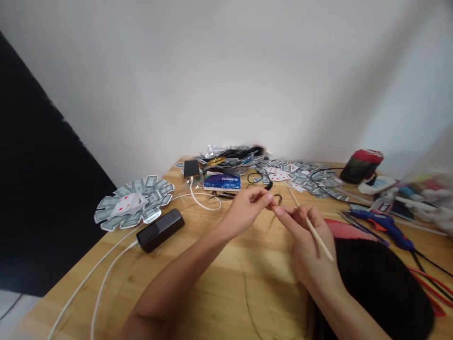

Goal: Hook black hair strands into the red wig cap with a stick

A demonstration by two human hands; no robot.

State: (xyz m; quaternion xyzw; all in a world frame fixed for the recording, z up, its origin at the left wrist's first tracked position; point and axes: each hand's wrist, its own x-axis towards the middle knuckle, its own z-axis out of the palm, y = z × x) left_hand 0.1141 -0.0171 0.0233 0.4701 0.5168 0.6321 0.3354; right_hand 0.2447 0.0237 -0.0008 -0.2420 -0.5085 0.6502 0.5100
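Observation:
Near the middle of the table, my left hand [247,210] and my right hand [313,248] meet at the fingertips. Both are pinched closed. A thin dark strand [281,199] shows just behind the fingertips; whether they grip it, or something too small to see, I cannot tell. A slim pale wooden stick [320,242] runs slantwise through my right hand, tucked between its fingers. Beside my right forearm lies a large rounded black thing [380,283] with a soft-looking surface. A fine dark thread [247,297] lies on the wood below my hands.
On the left are a fan of card-like pieces [132,204] and a black power bank [161,230] with white cables. Behind sit a blue box [222,182] and scattered cards [311,177]. A blue glue gun [385,226] and a red-black pouch [361,166] lie right.

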